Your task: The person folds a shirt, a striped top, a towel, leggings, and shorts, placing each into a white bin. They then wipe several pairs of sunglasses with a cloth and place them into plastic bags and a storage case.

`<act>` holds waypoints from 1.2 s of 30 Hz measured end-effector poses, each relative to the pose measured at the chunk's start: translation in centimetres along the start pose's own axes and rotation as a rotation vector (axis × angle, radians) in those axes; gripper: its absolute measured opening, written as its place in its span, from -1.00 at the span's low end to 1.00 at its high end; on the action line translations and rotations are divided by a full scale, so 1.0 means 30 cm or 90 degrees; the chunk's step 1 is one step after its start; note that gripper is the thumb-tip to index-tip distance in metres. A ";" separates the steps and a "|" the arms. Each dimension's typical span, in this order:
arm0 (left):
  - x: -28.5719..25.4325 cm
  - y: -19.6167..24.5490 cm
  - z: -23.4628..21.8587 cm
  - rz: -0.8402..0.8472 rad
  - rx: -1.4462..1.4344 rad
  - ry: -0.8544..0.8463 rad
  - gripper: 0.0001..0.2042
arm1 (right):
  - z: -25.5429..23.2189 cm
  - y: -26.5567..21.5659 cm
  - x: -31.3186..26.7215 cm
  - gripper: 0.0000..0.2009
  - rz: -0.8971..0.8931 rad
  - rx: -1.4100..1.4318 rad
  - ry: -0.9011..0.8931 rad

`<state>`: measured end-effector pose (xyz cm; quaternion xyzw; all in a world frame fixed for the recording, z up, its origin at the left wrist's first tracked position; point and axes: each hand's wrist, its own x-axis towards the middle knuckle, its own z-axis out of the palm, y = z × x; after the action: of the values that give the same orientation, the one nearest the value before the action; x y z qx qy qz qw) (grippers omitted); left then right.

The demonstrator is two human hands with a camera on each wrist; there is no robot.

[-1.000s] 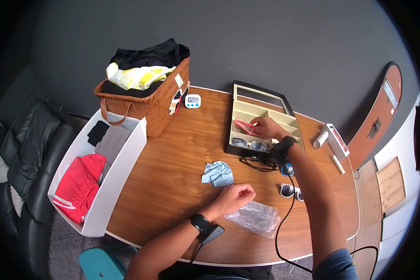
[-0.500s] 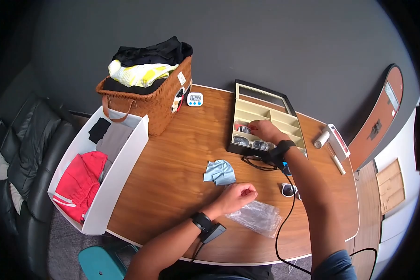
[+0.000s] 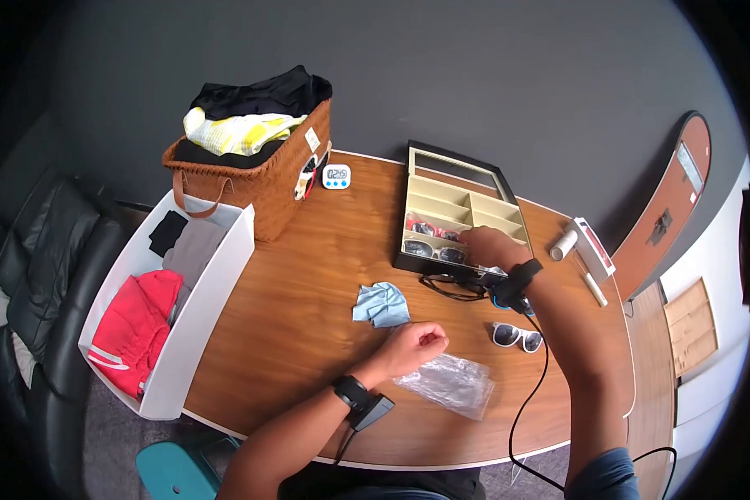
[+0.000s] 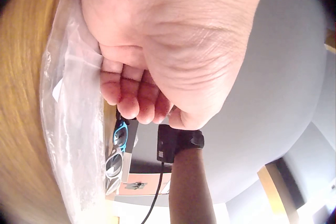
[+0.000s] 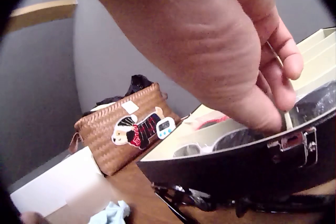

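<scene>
My right hand (image 3: pixel 496 248) reaches into a black eyewear box (image 5: pixel 220 178) with cream compartments. Its thumb and fingertips pinch a cream divider (image 5: pixel 288 120) from both sides near the front clasp. Left of that hand, red-framed sunglasses (image 3: pixel 427 228) lie in one compartment, and dark-lensed sunglasses (image 3: pixel 420 248) fill the one nearer the front. On the table, my left hand (image 3: pixel 412 346) rests with loosely curled fingers and holds nothing. A clear plastic bag (image 3: pixel 454 387) lies beside it, and a light blue cloth (image 3: pixel 381 305) sits just beyond.
Black glasses (image 3: pixel 450 289), blue-framed sunglasses (image 4: pixel 121 136) and white sunglasses (image 3: pixel 517 337) lie before the box. A wicker basket (image 3: pixel 287 200) of clothes, a timer (image 3: pixel 337 177) and a white bin (image 3: pixel 217 325) stand left. A cable (image 3: pixel 525 417) hangs from the right wrist.
The red sunglasses, held by the right hand a second ago, now lie in their compartment. The right hand has let go and shifted right to the divider. The left hand stays put.
</scene>
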<state>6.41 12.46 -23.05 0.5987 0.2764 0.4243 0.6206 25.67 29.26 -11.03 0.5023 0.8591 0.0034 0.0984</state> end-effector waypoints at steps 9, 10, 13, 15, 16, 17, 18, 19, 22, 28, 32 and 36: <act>-0.008 0.020 -0.002 -0.002 -0.002 0.003 -0.84 | 0.065 0.015 0.030 -0.74 0.003 -0.062 0.082; -0.008 0.019 -0.005 -0.003 -0.004 0.006 -0.84 | 0.045 0.026 0.041 -0.75 0.022 -0.032 0.050; -0.004 0.004 -0.006 -0.015 -0.001 -0.030 -0.89 | 0.026 0.065 0.050 -0.78 0.053 0.068 0.021; 0.000 0.000 -0.007 -0.009 0.044 -0.025 -0.89 | 0.067 0.080 0.053 -0.79 -0.007 -0.055 0.082; 0.005 0.007 -0.007 -0.007 0.047 -0.027 -0.89 | 0.050 0.034 0.040 -0.81 0.052 -0.041 0.081; 0.002 0.012 -0.006 -0.012 0.017 -0.027 -0.89 | 0.064 0.034 0.044 -0.81 0.050 -0.040 0.083; -0.006 0.012 -0.006 -0.019 -0.014 -0.027 -0.89 | 0.095 0.037 0.055 -0.81 0.064 -0.037 0.112; -0.011 0.012 -0.007 -0.022 -0.015 -0.027 -0.89 | 0.123 0.034 0.061 -0.81 0.081 -0.034 0.139; -0.004 0.017 -0.007 -0.013 0.038 -0.024 -0.89 | 0.147 0.037 0.050 -0.76 0.071 -0.038 0.165; -0.010 0.018 -0.006 -0.011 0.010 -0.027 -0.90 | 0.012 0.243 -0.051 -0.75 0.097 0.164 0.096; -0.006 0.010 -0.011 -0.017 0.036 -0.034 -0.91 | 0.012 0.363 -0.188 -0.68 0.189 0.066 -0.045; -0.008 0.007 0.000 -0.020 0.011 -0.006 -0.86 | 0.060 0.319 -0.255 -0.65 0.264 0.035 -0.066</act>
<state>6.25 12.25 -22.89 0.6013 0.2867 0.4093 0.6235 37.87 27.23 -10.51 0.6701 0.7310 -0.0255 0.1262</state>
